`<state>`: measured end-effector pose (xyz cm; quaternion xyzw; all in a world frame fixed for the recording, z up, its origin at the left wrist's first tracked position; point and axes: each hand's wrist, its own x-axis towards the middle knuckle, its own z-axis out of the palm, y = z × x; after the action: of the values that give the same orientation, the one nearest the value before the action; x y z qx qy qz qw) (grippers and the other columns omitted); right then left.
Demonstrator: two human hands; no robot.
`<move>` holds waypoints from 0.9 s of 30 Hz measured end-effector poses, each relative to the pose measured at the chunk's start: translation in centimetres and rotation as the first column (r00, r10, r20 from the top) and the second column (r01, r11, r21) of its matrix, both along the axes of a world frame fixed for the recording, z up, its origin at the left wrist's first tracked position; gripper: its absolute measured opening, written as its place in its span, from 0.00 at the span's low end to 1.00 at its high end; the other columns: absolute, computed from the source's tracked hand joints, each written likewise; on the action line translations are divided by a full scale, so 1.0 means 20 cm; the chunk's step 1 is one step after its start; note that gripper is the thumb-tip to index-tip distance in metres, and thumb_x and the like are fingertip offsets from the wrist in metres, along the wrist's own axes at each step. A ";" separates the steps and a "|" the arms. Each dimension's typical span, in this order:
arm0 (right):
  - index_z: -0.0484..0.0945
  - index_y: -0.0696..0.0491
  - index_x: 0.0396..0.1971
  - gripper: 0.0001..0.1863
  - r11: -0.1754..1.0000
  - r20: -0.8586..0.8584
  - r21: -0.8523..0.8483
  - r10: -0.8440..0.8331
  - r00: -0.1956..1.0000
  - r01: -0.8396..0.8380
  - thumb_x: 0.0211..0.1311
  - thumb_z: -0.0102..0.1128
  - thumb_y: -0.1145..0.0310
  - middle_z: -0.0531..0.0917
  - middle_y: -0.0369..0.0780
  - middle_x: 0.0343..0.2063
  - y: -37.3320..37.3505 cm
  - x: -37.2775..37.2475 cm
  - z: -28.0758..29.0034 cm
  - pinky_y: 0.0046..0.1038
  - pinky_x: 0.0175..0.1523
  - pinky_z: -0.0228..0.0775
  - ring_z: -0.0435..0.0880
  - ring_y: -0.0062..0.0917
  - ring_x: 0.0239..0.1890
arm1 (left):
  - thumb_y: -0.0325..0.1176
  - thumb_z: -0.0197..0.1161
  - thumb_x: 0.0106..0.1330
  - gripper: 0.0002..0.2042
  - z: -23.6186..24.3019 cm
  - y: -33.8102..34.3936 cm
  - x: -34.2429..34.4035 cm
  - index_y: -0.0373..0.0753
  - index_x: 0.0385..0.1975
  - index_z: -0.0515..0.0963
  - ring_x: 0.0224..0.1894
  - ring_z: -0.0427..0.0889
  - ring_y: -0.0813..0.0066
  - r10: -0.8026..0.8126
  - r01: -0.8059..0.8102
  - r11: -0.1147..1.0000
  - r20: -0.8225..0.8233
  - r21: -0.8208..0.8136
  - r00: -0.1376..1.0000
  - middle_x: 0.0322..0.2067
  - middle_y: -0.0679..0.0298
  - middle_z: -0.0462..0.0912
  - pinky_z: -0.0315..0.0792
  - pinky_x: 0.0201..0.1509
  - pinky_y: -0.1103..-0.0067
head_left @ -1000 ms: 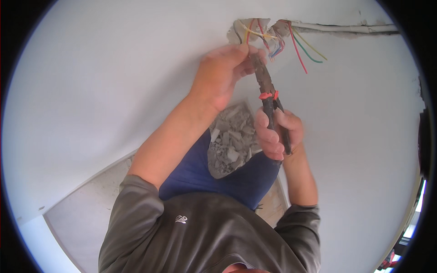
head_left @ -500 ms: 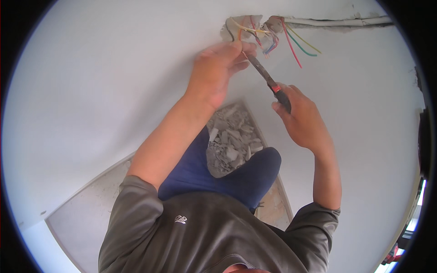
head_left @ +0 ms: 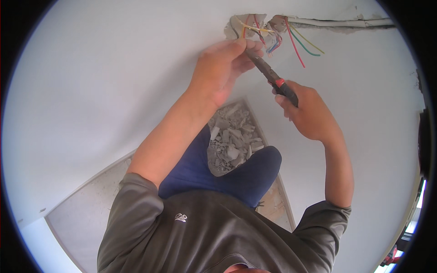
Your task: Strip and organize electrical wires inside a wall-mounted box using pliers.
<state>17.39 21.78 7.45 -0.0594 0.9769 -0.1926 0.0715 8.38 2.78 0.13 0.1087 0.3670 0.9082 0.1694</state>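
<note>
My left hand [head_left: 219, 66] is raised to the wall, thumb and fingers pinched round wires that come out of a rough hole [head_left: 231, 32]. A black wire [head_left: 234, 28] and an orange wire [head_left: 244, 32] run down into this pinch. My right hand [head_left: 313, 113] grips pliers [head_left: 265, 69] by their black and red handles. Their jaws point up and left, with the tip at my left fingertips. What lies between the jaws is hidden by those fingers. Beside them hangs a bundle of thin coloured wires [head_left: 274, 45] with bare ends.
Right of the hole, loose red [head_left: 296, 48], green [head_left: 302, 47] and yellow [head_left: 311, 41] wires hang from a second opening. A white conduit [head_left: 337, 22] runs rightward in a wall groove. Below, broken rubble [head_left: 232, 141] lies between my knees, in blue trousers [head_left: 246, 179].
My right hand has shifted slightly right, and the pliers' handles are spread a little more. Their tip has moved in closer to my left fingers, which keep their pinch.
</note>
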 end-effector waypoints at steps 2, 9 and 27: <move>0.75 0.59 0.43 0.11 0.974 0.204 -0.217 -0.026 0.979 0.071 0.69 0.53 0.67 0.74 0.34 0.21 0.01 -0.01 0.01 0.24 0.30 0.69 0.73 0.17 0.22 | 0.37 0.57 0.71 0.12 0.00 -0.01 0.00 0.35 0.44 0.79 0.51 0.81 0.68 -0.038 0.037 0.997 0.016 0.073 0.999 0.47 0.56 0.83 0.71 0.58 0.70; 0.75 0.60 0.41 0.14 0.868 0.347 -0.479 0.050 0.936 0.131 0.70 0.52 0.63 0.75 0.33 0.23 -0.07 -0.04 0.02 0.23 0.29 0.69 0.75 0.17 0.22 | 0.41 0.60 0.70 0.12 0.03 -0.09 -0.05 0.39 0.44 0.78 0.51 0.79 0.68 -0.168 0.144 0.964 0.092 0.222 0.982 0.46 0.58 0.83 0.72 0.58 0.69; 0.64 0.66 0.61 0.33 0.127 0.227 -0.972 0.272 0.935 0.199 0.66 0.58 0.57 0.80 0.47 0.41 -0.20 0.10 -0.31 0.34 0.43 0.77 0.82 0.33 0.36 | 0.39 0.58 0.72 0.09 0.02 -0.03 -0.07 0.40 0.39 0.77 0.51 0.80 0.65 -0.230 0.191 0.921 0.079 0.340 0.970 0.44 0.62 0.83 0.74 0.57 0.66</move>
<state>19.35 17.77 1.18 -0.0807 0.5709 -0.7941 0.1920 6.98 2.26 0.50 0.1209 0.1852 0.9380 0.2668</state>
